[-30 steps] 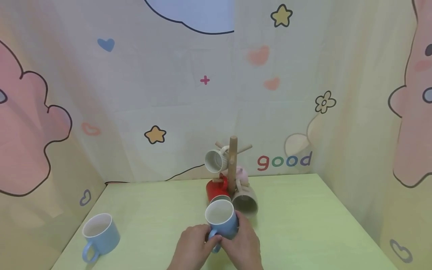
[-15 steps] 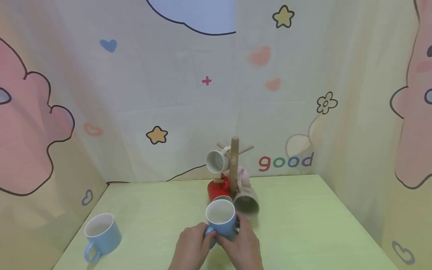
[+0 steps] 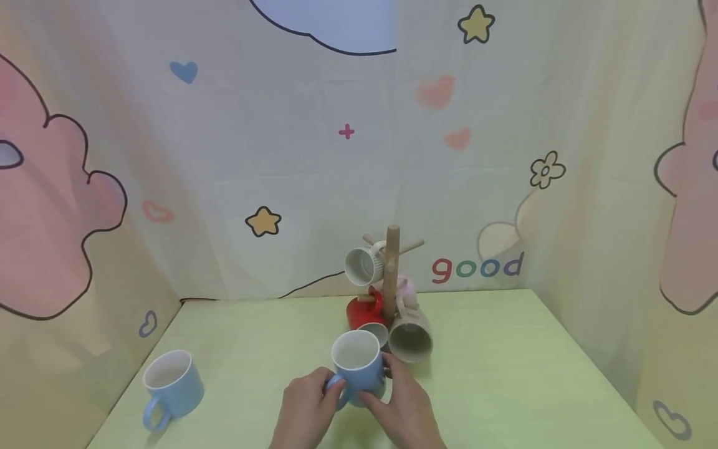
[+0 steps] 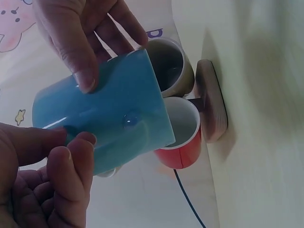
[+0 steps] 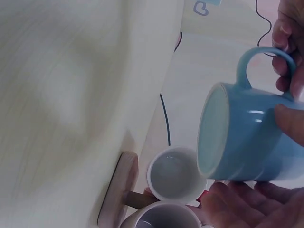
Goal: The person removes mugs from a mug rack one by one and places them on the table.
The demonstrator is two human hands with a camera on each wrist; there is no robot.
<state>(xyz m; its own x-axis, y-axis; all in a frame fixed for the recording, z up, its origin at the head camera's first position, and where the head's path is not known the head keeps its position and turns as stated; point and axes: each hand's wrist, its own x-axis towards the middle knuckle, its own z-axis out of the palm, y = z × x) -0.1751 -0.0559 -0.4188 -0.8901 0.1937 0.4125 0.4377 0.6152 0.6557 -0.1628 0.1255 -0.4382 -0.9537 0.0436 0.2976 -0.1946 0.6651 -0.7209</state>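
Note:
A light-blue mug (image 3: pixel 359 374) is held upright between both hands in front of the mug tree (image 3: pixel 392 268). My left hand (image 3: pixel 305 402) pinches its handle, which points to the left. My right hand (image 3: pixel 405 402) grips the mug's right side, thumb across the front. In the left wrist view the blue mug (image 4: pixel 109 104) shows its smooth side, with the right-hand fingers above and the left-hand fingers below. The right wrist view shows the mug's pale bottom (image 5: pixel 213 130) and the handle loop (image 5: pixel 244 71) in the left-hand fingers.
Another light-blue mug (image 3: pixel 175 386) stands at the table's left. On the tree hang a white ribbed mug (image 3: pixel 363 265) up high, and a red mug (image 3: pixel 361 313), a beige mug (image 3: pixel 412 337) and a pink mug (image 3: pixel 405 290) below. Patterned cloth (image 3: pixel 303 187) walls the table's back and sides.
The held blue mug has shifted a little to the left. Its handle has turned from the front toward the left, with the left hand moving along.

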